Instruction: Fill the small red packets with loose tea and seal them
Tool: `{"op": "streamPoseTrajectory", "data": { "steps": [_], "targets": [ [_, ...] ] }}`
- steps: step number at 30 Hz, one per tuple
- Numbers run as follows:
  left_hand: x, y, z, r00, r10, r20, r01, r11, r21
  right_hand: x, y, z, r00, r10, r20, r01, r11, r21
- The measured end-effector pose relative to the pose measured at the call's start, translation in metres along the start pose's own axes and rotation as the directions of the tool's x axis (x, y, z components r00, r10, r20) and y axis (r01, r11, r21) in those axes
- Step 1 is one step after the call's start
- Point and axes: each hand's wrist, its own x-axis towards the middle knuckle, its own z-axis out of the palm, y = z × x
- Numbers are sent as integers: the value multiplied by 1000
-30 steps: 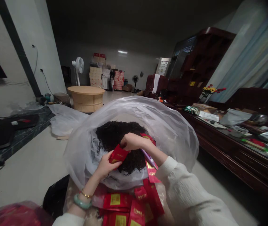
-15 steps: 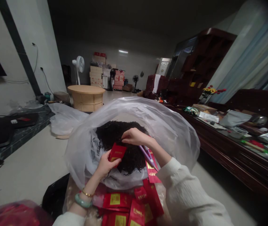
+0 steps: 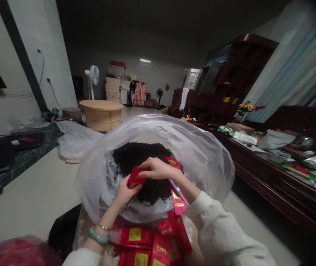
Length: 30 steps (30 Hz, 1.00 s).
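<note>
A left hand [image 3: 123,193] holds a small red packet [image 3: 134,180] pinched between thumb and fingers above dark strands [image 3: 158,194] in an open plastic bag [image 3: 204,159]. The right hand [image 3: 158,168], fingers curled, meets the packet's upper edge; whether it grips anything is hidden. A firm left pinch, low on the packet and over the bag, would likely keep the top accessible and catch stray bits.

Dark strands [image 3: 156,194] in translucent bag [image 3: 207,164]
</note>
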Motion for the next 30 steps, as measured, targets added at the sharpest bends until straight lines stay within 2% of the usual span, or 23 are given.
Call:
{"op": "streamPoseTrajectory", "data": {
  "steps": [2,3,6,9,13,17,22,25,28,30],
  "targets": [
    [-1,0,1,1000,21,16,-22,999,44,2,-4,2,985,59,163,-52,998,-46],
    [-1,0,1,999,28,27,-30,997,74,4,-4,3,974,86,209,-73,995,-71],
    [-3,1,2,998,40,45,-47,987,152,10,-3,6,965,123,230,-99,988,-115],
    [-5,4,2,998,51,39,-57,985,163,13,0,12,973,111,203,-88,989,-118],
    [-4,8,3,999,25,33,-28,993,113,11,2,15,989,30,148,-21,998,-66],
    [-3,6,3,991,-98,90,99,995,-12,9,1,15,994,20,110,-18,1000,-12],
    [-6,5,3,964,-205,168,236,953,-191,9,0,15,996,27,91,-29,999,21],
    [-7,11,3,948,-229,220,289,910,-296,8,0,17,998,58,1,-58,997,53],
    [-7,19,3,953,-232,195,288,890,-352,7,0,20,986,117,-120,-102,987,124],
    [-7,21,4,957,-230,177,280,889,-363,6,1,22,981,124,-149,-99,982,164]
  ]
}}
